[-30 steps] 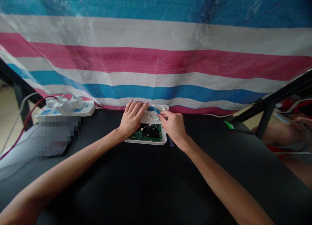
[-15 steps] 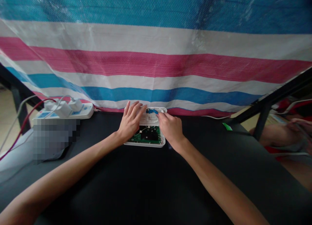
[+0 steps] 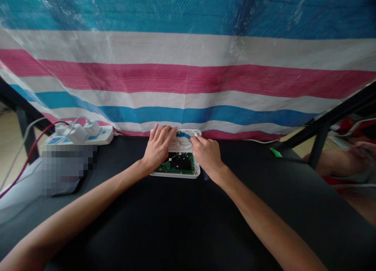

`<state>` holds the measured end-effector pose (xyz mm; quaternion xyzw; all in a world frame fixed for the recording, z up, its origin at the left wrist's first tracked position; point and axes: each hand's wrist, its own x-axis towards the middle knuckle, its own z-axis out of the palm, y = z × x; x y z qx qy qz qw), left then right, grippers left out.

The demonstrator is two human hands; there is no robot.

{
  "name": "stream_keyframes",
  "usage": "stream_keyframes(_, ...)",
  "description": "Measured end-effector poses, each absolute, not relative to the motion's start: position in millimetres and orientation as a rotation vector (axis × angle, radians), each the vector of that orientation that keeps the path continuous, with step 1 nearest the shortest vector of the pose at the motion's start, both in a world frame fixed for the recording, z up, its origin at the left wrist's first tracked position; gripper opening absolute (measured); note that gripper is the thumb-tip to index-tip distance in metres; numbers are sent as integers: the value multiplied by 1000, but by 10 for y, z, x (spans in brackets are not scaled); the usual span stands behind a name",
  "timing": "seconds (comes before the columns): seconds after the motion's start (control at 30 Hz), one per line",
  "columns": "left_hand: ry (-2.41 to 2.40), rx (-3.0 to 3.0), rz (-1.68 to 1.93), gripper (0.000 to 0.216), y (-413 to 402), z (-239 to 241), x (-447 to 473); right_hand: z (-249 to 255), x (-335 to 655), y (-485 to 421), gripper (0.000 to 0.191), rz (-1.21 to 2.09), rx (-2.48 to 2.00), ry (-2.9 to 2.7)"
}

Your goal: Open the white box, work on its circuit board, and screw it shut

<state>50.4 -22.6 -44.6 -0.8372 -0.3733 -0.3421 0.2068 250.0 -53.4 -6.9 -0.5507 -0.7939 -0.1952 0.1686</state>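
A white plastic housing (image 3: 188, 176) lies on the black table in front of me. In its nearer part a green circuit board (image 3: 164, 170) with a black area and a thin pale wire is exposed. Across the far part is a white panel (image 3: 183, 145), with a blue strip (image 3: 184, 135) along it. Fingers spread, my left hand (image 3: 158, 146) rests over the housing's left side. My right hand (image 3: 208, 152) is closed at the right side, its fingertips by the blue strip's end; what they pinch is hidden. Partly under that hand is a small dark blue object (image 3: 206, 176).
At the left stands a white power strip (image 3: 104, 134) with several plugs and cables. A blurred-out object (image 3: 69, 171) lies before it. A green scrap (image 3: 275, 152) is on the right of the table (image 3: 176, 220). Behind hangs a striped sheet (image 3: 188, 79); another person's hand (image 3: 362, 147) shows far right.
The view has shifted slightly. Both hands keep almost the same places on the housing, and slightly more of the dark blue object shows beside my right hand.
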Motion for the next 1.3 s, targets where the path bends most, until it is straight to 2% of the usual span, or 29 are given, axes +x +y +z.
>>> stream_keyframes(0.3,-1052,-2339,-953,62,-236,-426,520,22,2470,-478,24,-606,-1601,-2296)
stream_keyframes(0.6,-1051,-2335,-955,56,-262,-401,534,-74,2549,-442,22,-774,-1331,-2293)
stream_keyframes(0.97,-1054,-2330,-963,55,-261,-409,534,-204,2630,-352,28,-952,-1139,-2206)
stream_keyframes(1.3,-1039,-2303,-949,52,-220,-442,518,-246,2722,-173,16,-1056,-860,-2121)
